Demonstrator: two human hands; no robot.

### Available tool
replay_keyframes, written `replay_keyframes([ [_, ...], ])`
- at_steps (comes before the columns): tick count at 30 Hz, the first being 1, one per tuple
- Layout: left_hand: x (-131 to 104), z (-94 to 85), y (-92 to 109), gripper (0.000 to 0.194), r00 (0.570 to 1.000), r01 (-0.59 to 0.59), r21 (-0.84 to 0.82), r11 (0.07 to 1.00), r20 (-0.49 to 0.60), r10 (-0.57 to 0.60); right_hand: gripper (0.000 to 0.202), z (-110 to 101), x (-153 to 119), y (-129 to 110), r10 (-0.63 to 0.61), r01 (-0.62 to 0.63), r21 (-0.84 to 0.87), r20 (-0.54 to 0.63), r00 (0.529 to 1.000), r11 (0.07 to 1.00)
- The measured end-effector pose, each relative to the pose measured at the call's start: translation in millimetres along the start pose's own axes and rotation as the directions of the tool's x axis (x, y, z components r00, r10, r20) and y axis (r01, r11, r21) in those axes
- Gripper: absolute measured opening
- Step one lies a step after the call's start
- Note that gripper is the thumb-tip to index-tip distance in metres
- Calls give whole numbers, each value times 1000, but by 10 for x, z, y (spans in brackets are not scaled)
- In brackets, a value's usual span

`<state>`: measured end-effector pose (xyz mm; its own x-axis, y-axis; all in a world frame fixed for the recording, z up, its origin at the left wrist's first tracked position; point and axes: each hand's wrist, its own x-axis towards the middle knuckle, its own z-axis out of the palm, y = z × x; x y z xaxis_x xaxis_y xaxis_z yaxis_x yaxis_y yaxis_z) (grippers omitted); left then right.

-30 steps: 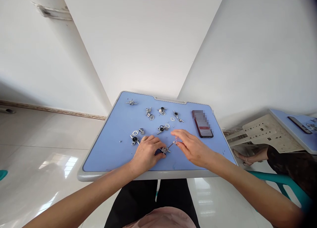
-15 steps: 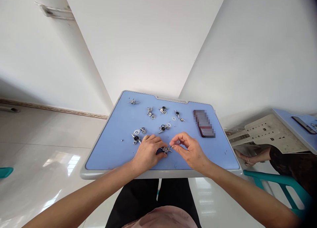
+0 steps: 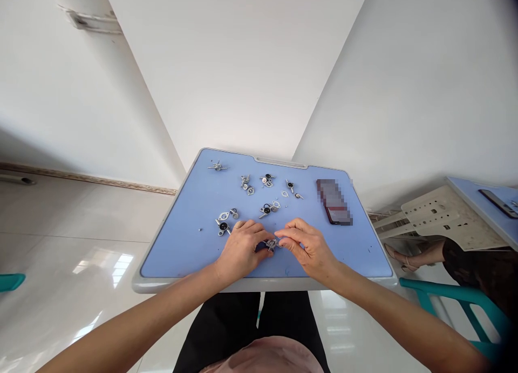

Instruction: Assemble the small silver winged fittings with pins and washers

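Note:
Near the front edge of the blue table (image 3: 178, 254), my left hand (image 3: 243, 247) holds a small metal part (image 3: 271, 244) between thumb and fingers. My right hand (image 3: 308, 247) is pinched at the right side of that part; in the earlier frame a small clear pinkish piece showed between its fingers, now hidden. Just left of my left hand lies a metal part with a black disc (image 3: 223, 226), beside a flat ring plate (image 3: 224, 216). Beyond my hands is another black-disc part (image 3: 266, 210).
More small metal assemblies (image 3: 245, 182) lie toward the back, with one (image 3: 217, 166) at the far left. A dark red phone (image 3: 335, 203) rests at the right. A person's foot (image 3: 416, 260) and a second table (image 3: 473, 195) are beyond.
My right hand has shifted slightly left, its fingers now closer over the part. The pinkish piece no longer shows. My left hand has barely moved.

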<state>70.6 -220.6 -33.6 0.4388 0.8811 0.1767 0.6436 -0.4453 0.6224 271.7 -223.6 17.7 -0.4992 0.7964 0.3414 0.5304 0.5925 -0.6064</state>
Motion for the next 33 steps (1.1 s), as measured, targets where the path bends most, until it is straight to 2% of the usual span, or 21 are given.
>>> replay_keyframes([
  [6, -1, 28, -23, 22, 1000, -3, 0, 1000, -8, 3, 20, 38, 45, 139, -122, 114, -54, -169, 978, 992],
  [10, -4, 31, -28, 22, 1000, 5, -3, 1000, 3, -5, 20, -76, 59, 134, -100, 89, -56, -243, 965, 995],
  [15, 5, 24, -22, 25, 1000, 12, -1, 1000, 9, -12, 23, -258, -8, 71, -93, 78, -71, -227, 969, 994],
  [23, 4, 23, -11, 24, 1000, 21, -2, 1000, 12, -20, 27, -127, -38, 102, -208, 187, -107, -234, 950, 976],
  [28, -1, 27, -18, 23, 1000, 11, -9, 1000, -2, -11, 28, -151, -28, 101, -230, 210, -113, -211, 950, 971],
  [31, 0, 24, -18, 25, 1000, 14, -8, 1000, 1, -14, 21, -130, -33, 63, -190, 181, -66, -159, 969, 981],
  [33, -1, 22, -16, 25, 1000, 15, -1, 1000, 7, -15, 15, -70, -42, 28, -67, 71, 25, -143, 987, 997],
])
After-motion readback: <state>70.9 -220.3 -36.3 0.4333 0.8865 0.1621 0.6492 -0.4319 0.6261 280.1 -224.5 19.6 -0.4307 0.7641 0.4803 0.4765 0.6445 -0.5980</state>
